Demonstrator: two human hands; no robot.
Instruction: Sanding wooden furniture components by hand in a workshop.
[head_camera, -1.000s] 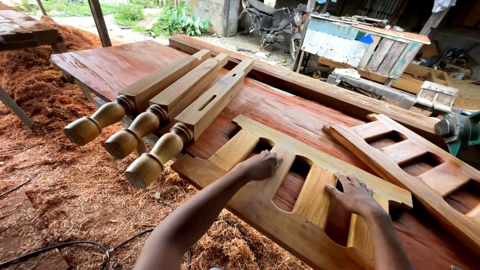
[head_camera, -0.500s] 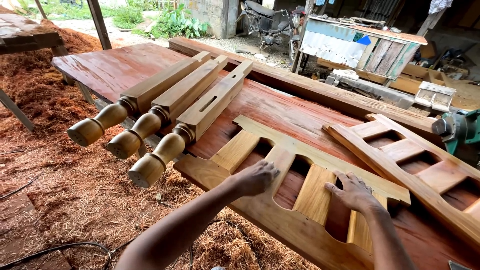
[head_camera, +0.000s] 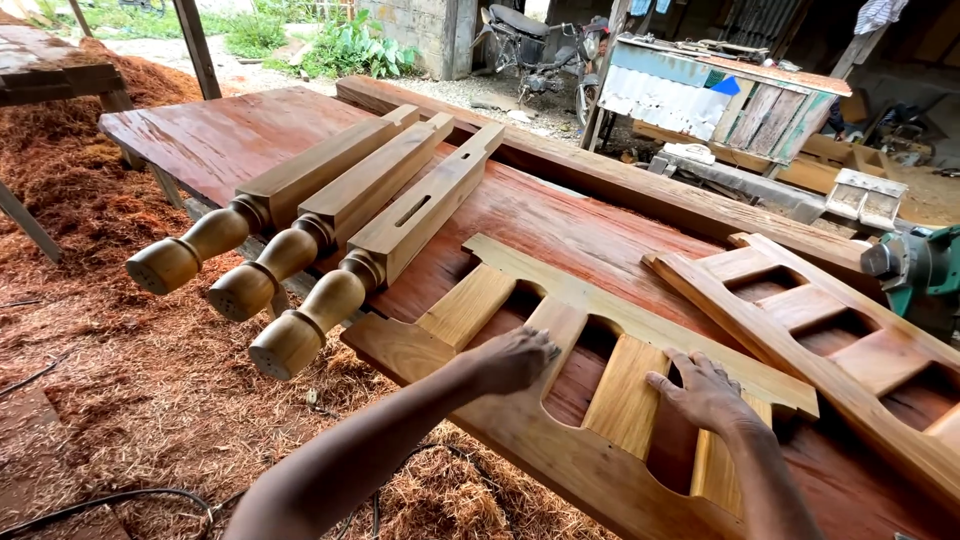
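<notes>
Both hands rest on a slatted wooden frame: the left hand lies loosely curled over one upright slat, gripping nothing, while the right hand is spread flat, fingers splayed, on the next slat and the gap beside it. The slatted frame, pale yellow-brown and already assembled with rails and slats joined, lies flat at the near edge of a long reddish plank tabletop, its lower rail hanging just over the edge. Judging by its bare, unvarnished surface, joinery looks complete and finishing remains. Just to the right lies a second slatted frame, angled and reddish in tone. To the left, three turned table legs lie side by side, their rounded feet jutting past the tabletop's edge; the nearest shows a cut mortise slot. Red sawdust blankets the ground below. A green power tool sits at far right, and a parked motorcycle stands beyond the bench.
</notes>
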